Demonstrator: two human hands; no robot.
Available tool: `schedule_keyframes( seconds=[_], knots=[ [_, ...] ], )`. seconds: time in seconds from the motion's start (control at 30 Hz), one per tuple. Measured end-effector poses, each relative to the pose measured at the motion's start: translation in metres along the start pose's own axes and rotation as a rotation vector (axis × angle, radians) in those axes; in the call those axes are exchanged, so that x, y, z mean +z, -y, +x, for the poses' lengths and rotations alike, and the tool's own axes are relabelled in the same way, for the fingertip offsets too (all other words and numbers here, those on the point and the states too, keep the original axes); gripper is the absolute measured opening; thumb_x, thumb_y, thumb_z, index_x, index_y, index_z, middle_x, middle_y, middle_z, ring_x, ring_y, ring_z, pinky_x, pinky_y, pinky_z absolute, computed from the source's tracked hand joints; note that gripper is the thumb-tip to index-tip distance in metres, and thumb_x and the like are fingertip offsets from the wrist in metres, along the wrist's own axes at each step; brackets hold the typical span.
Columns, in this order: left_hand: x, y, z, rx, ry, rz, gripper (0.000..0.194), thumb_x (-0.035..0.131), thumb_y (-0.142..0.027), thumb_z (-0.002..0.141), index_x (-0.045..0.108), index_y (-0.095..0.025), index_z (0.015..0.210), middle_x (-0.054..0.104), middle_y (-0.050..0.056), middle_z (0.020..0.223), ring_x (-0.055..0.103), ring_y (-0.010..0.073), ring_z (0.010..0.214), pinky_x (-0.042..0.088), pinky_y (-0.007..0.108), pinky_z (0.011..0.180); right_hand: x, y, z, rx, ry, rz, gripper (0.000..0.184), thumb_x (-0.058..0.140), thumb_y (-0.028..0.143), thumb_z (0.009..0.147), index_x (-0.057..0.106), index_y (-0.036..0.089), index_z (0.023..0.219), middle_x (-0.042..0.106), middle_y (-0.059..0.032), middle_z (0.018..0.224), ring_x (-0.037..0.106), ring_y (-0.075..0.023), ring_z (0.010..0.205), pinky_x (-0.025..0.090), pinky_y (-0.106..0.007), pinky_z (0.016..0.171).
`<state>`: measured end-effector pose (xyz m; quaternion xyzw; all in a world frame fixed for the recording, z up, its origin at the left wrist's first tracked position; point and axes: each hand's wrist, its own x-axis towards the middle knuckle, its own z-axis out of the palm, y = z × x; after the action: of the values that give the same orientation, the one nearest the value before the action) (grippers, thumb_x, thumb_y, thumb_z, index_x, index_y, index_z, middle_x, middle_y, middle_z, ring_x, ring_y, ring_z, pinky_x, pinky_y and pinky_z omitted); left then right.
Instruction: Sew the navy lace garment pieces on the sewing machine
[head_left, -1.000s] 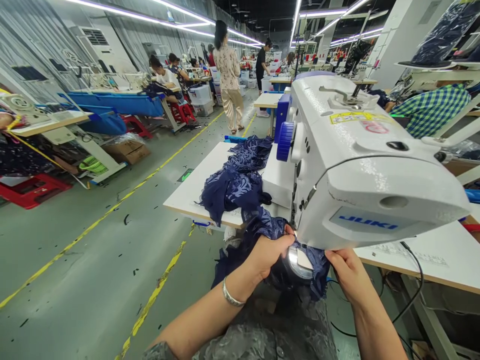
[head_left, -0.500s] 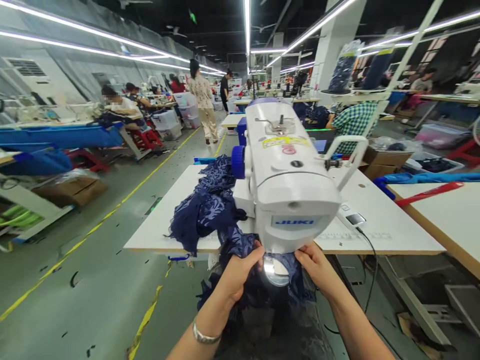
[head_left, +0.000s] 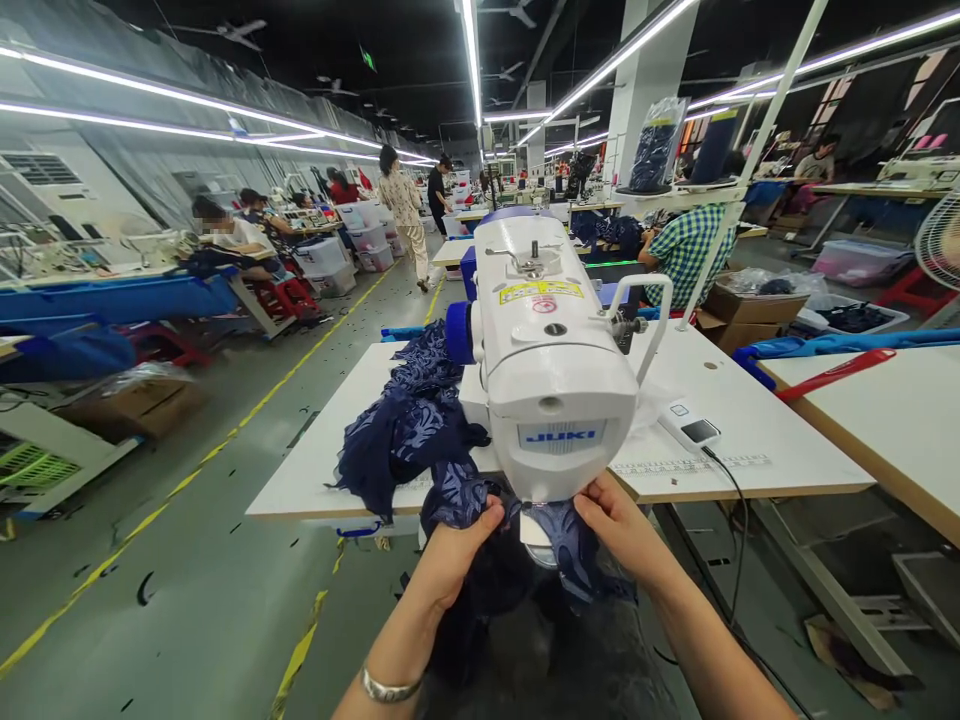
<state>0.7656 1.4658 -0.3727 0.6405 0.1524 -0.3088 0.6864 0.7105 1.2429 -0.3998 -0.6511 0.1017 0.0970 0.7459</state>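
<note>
A white sewing machine [head_left: 559, 375] stands on a white table, its head facing me. Navy patterned lace fabric [head_left: 420, 420] lies heaped left of it, runs under the machine head and hangs over the table's front edge. My left hand [head_left: 457, 545] pinches the fabric just left of the head, thumb on top. On the other side, my right hand [head_left: 619, 525] grips the fabric between thumb and fingers, close to the head. The needle area is hidden behind the machine head. Between my hands a pale plate [head_left: 538, 535] shows beneath the head.
A small control box [head_left: 690, 428] with a cable sits right of the machine. Beyond it a red-handled item [head_left: 836, 373] lies at a neighbouring table's edge. Thread cones [head_left: 652, 150] stand on a rack behind. Several people work around; one person [head_left: 405, 215] walks in the aisle.
The view has shifted slightly, and the machine sits further left in it. My left hand has moved a little away from the machine head, still pinching the fabric. The right hand keeps its hold.
</note>
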Motion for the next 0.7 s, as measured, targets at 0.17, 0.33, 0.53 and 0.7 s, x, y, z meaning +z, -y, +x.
schedule_keyframes(
  seconds=[0.17, 0.33, 0.53, 0.7],
  knots=[
    [-0.001, 0.001, -0.001, 0.046, 0.030, 0.065, 0.046, 0.075, -0.047, 0.070, 0.056, -0.011, 0.092, 0.060, 0.002, 0.082, 0.057, 0.0094, 0.079, 0.047, 0.022, 0.083, -0.001, -0.004, 0.000, 0.007, -0.001, 0.012, 0.023, 0.051, 0.039, 0.092, 0.042, 0.020, 0.101, 0.042, -0.0016, 0.092, 0.038, -0.0095, 0.083, 0.035, -0.031, 0.103],
    [0.001, 0.004, -0.005, -0.040, -0.001, -0.012, 0.057, 0.081, -0.048, 0.060, 0.058, -0.011, 0.097, 0.064, 0.005, 0.090, 0.061, 0.0112, 0.084, 0.050, 0.023, 0.086, -0.003, 0.001, -0.004, 0.033, -0.016, -0.023, 0.027, 0.051, 0.045, 0.092, 0.044, 0.021, 0.103, 0.046, -0.0017, 0.094, 0.041, -0.0095, 0.087, 0.037, -0.030, 0.102],
    [0.000, 0.011, -0.009, -0.014, 0.033, 0.008, 0.048, 0.080, -0.043, 0.066, 0.057, -0.012, 0.094, 0.065, 0.004, 0.089, 0.062, 0.0097, 0.085, 0.051, 0.021, 0.085, 0.001, 0.014, -0.009, 0.021, -0.016, -0.045, 0.041, 0.054, 0.055, 0.089, 0.047, 0.019, 0.107, 0.050, -0.0035, 0.098, 0.047, -0.0096, 0.090, 0.042, -0.023, 0.089],
    [0.001, 0.012, -0.019, -0.025, 0.171, -0.009, 0.045, 0.076, -0.043, 0.071, 0.055, -0.012, 0.096, 0.064, 0.003, 0.077, 0.061, 0.0095, 0.073, 0.050, 0.022, 0.077, -0.009, 0.027, -0.028, -0.005, -0.022, -0.091, 0.032, 0.057, 0.047, 0.089, 0.047, 0.018, 0.097, 0.047, -0.0010, 0.083, 0.043, -0.0044, 0.070, 0.035, -0.013, 0.061]
  ],
)
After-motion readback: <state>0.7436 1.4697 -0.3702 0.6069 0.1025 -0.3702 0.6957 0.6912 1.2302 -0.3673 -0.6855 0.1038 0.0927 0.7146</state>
